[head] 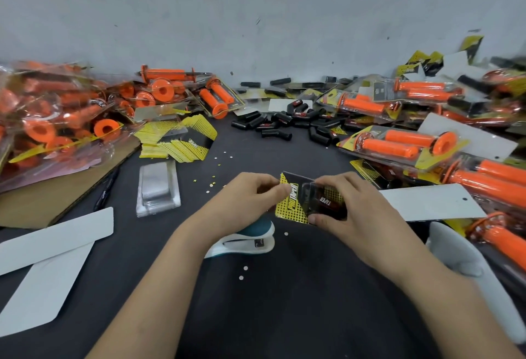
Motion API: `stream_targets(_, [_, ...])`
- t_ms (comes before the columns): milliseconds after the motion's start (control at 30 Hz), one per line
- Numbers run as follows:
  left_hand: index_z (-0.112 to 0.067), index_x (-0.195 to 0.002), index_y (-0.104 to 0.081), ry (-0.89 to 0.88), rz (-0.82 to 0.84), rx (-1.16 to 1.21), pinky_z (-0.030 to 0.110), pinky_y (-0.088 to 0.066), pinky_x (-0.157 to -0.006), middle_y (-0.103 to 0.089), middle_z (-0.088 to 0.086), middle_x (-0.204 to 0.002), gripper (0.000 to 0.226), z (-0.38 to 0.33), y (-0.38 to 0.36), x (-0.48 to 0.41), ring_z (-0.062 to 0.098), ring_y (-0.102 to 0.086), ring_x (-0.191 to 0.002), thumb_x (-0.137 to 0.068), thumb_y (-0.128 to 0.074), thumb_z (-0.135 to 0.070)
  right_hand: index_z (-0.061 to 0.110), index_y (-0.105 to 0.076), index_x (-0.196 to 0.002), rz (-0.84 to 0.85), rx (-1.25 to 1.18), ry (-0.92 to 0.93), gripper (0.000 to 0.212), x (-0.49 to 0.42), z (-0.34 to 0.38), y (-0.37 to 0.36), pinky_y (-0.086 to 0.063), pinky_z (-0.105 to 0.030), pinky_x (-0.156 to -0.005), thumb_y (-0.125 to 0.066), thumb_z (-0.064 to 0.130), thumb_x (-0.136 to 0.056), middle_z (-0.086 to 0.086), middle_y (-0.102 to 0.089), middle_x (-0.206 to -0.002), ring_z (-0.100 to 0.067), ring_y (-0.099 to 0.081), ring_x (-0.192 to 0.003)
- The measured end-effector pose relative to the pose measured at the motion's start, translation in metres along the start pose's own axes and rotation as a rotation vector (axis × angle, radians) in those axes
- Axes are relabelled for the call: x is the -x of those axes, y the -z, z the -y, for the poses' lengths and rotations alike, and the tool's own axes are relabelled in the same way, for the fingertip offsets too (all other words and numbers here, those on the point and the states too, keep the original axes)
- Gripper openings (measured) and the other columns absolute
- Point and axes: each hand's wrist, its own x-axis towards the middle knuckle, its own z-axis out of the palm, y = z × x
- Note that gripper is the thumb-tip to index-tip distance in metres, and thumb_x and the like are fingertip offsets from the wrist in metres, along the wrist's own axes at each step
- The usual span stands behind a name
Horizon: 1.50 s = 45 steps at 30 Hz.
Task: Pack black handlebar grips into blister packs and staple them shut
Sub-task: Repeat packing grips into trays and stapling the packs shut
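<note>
Both hands hold a blister pack [296,202] with a yellow and black card above the dark table [256,301]. My left hand [250,202] pinches its left edge. My right hand [350,210] grips the right part, fingers over a black grip [324,202] with red lettering inside the clear shell. A white and teal stapler [247,240] lies on the table just below my left hand, partly hidden by the wrist. Loose black grips [290,123] are heaped at the back centre. A stack of empty clear blister shells [158,187] lies to the left.
Yellow and black cards [176,139] are fanned out behind the shells. Packs of orange grips are piled at the left [57,119] and at the right [412,142]. White card sheets lie at the front left [45,262] and right [432,205]. Cardboard [57,193] sits at left.
</note>
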Motion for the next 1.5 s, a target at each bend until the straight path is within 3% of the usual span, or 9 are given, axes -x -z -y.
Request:
stream_targets(133, [-0.021,-0.079,-0.067,-0.075,-0.006,0.065,0.015,-0.037,-0.051,-0.055,-0.009,-0.057,0.025,-0.009,-0.001,0.0,0.004,-0.045,-0.052,-0.096,-0.06,-0.038,0.032,-0.05,-0.135,-0.12,0.076,0.054,0.058,0.0,0.001,0.002,-0.039,-0.035,-0.104,-0.075,0.044,-0.084,0.009,-0.049,-0.126,-0.016,-0.044,-0.117])
stream_targets(300, [-0.02,-0.092,-0.07,-0.095,-0.041,0.177,0.03,-0.053,-0.062,-0.07,0.009,-0.081,0.016,-0.022,-0.009,-0.006,0.01,-0.058,-0.058,-0.098,-0.059,-0.03,0.028,-0.045,-0.146,-0.244,0.133,0.11,0.064,-0.001,-0.001,0.014,-0.019,-0.051,-0.121,-0.069,0.042,-0.088,0.003,-0.046,-0.141,-0.014,-0.029,-0.132])
stream_targets(633, [-0.012,-0.086,-0.072,-0.037,-0.152,0.622,0.022,-0.049,-0.06,-0.067,-0.007,-0.074,0.017,-0.087,-0.075,-0.048,0.008,-0.057,-0.062,-0.097,-0.061,-0.02,0.026,-0.039,-0.147,-0.748,-0.347,-0.115,0.043,0.004,-0.033,0.058,-0.033,-0.022,-0.108,-0.045,0.03,-0.104,0.016,-0.043,-0.134,0.007,-0.036,-0.126])
stream_targets(733, [0.0,-0.097,-0.066,-0.024,0.049,0.856,0.026,-0.055,-0.066,-0.068,0.009,-0.085,0.019,-0.147,-0.103,-0.076,0.02,-0.062,-0.075,-0.1,-0.055,-0.015,0.025,-0.04,-0.147,-0.881,-0.408,-0.148,0.043,0.005,-0.041,0.066,-0.027,-0.01,-0.105,-0.044,0.029,-0.104,0.014,-0.043,-0.138,0.011,-0.032,-0.128])
stream_targets(833, [-0.002,-0.09,-0.054,-0.021,0.221,0.846,0.022,-0.047,-0.052,-0.061,0.002,-0.06,0.017,-0.2,-0.123,-0.092,0.013,-0.057,-0.053,-0.103,-0.046,-0.009,0.027,-0.037,-0.148,-0.958,-0.458,-0.183,0.044,0.006,-0.046,0.072,-0.028,-0.011,-0.109,-0.041,0.028,-0.105,0.018,-0.039,-0.143,0.009,-0.031,-0.134])
stream_targets(967, [-0.008,-0.081,-0.052,-0.09,0.362,0.79,0.017,-0.041,-0.046,-0.053,-0.004,-0.054,0.025,-0.211,-0.138,-0.094,0.009,-0.048,-0.045,-0.1,-0.039,0.002,0.032,-0.037,-0.148,-0.922,-0.531,-0.221,0.045,0.007,-0.049,0.075,-0.04,-0.031,-0.11,-0.041,0.029,-0.104,0.016,-0.041,-0.142,-0.002,-0.038,-0.134])
stream_targets(1167, [0.001,-0.11,-0.063,-0.035,0.301,0.88,0.02,-0.054,-0.058,-0.065,0.008,-0.084,0.021,-0.168,-0.116,-0.092,0.014,-0.063,-0.068,-0.1,-0.045,-0.001,0.037,-0.038,-0.144,-0.684,-0.578,-0.266,0.042,-0.001,-0.039,0.062,-0.042,-0.03,-0.107,-0.04,0.033,-0.103,0.017,-0.041,-0.139,-0.001,-0.042,-0.127])
stream_targets(1400, [-0.009,-0.118,-0.06,0.117,-0.075,0.468,0.027,-0.056,-0.058,-0.073,0.009,-0.09,0.021,-0.074,-0.04,-0.098,0.016,-0.068,-0.068,-0.102,-0.047,-0.012,0.037,-0.045,-0.137,-0.379,-0.602,-0.233,0.035,-0.024,-0.006,0.024,-0.048,-0.037,-0.096,-0.042,0.032,-0.103,0.012,-0.051,-0.129,-0.008,-0.05,-0.115])
stream_targets(1500, [-0.003,-0.117,-0.058,0.163,-0.23,0.138,0.038,-0.056,-0.075,-0.066,0.007,-0.084,0.02,-0.02,0.005,-0.108,0.022,-0.063,-0.071,-0.1,-0.046,-0.007,0.031,-0.044,-0.139,-0.249,-0.51,-0.209,0.037,-0.037,0.011,0.002,-0.045,-0.04,-0.099,-0.042,0.031,-0.103,0.006,-0.052,-0.132,-0.015,-0.05,-0.116])
